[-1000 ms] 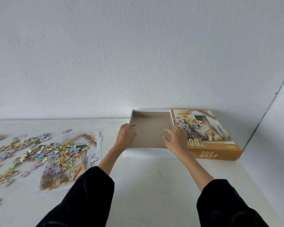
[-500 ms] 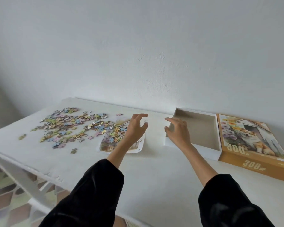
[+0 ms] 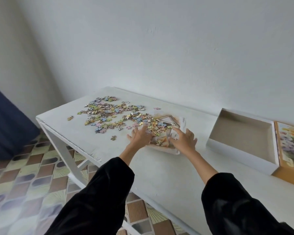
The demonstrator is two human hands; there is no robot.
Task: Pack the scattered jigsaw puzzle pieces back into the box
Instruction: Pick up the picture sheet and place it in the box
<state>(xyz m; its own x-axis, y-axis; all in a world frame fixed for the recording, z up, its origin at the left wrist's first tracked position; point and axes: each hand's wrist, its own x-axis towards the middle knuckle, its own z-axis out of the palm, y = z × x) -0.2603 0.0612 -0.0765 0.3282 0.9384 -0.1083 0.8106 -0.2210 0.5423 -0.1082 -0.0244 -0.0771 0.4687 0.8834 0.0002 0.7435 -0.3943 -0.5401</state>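
Fingers spread wide on both hands now, flat and low over the pile, gripping nothing that shows. A second ago those hands were at the near rim of the box; half a second ago they were between box and pile; now they are on the puzzle itself. The left hand (image 3: 140, 137) presses palm-down at the left edge of the printed picture sheet (image 3: 171, 122), fingertips among the pieces. The right hand (image 3: 184, 140) lies palm-down on the sheet's right part, fingers fanned toward the wall. Motion blur softens both, so exact contact under the palms is hard to tell. Both forearms reach forward and converge slightly, black sleeves (image 3: 100, 197) pushed back from the wrists.

The small pastel cardboard jigsaw pieces (image 3: 109, 114) lie scattered across the white table (image 3: 159, 175), thickest left of the hands and spilling onto the sheet; a few strays sit apart toward the table's left corner. The open white box with the brown cardboard floor (image 3: 241, 138) sits well to the right, no pieces visible in it, touching the orange lid with the dog picture (image 3: 290, 146). The view has swung left too: patterned floor tiles (image 3: 24, 175) show below the table edge.
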